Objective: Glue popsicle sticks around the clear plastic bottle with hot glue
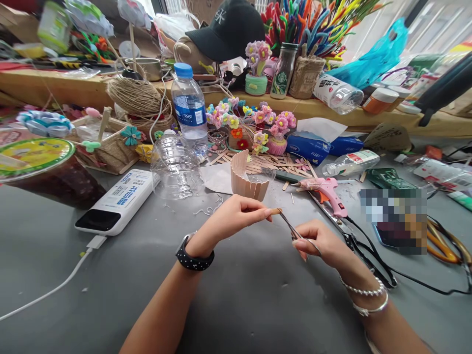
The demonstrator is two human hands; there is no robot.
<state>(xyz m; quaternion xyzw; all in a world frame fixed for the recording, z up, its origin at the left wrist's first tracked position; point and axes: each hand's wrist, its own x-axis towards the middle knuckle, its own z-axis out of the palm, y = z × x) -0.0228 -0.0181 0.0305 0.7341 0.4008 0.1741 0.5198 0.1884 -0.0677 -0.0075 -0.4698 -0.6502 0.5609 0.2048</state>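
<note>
Between the thumb and fingers of my left hand (247, 216) is a short wooden craft stick (276, 211), its end pointing right. My right hand (313, 238) grips a small pair of metal scissors (289, 225), whose tips meet the stick's free end. Just beyond my left hand stands a cup-like holder of upright wooden sticks (249, 184), taller on its left side. A pink glue gun (328, 191) lies to the right of it. More flat sticks (265, 164) are spread behind the holder.
A white power bank (118, 201) with a cable lies left, by a drink cup (47, 172). A clear cut bottle piece (175, 169) and a water bottle (189, 108) stand behind. Black cords (416, 285) and a blurred-out phone (394, 221) are right. A crowded wooden shelf (221, 101) borders the back.
</note>
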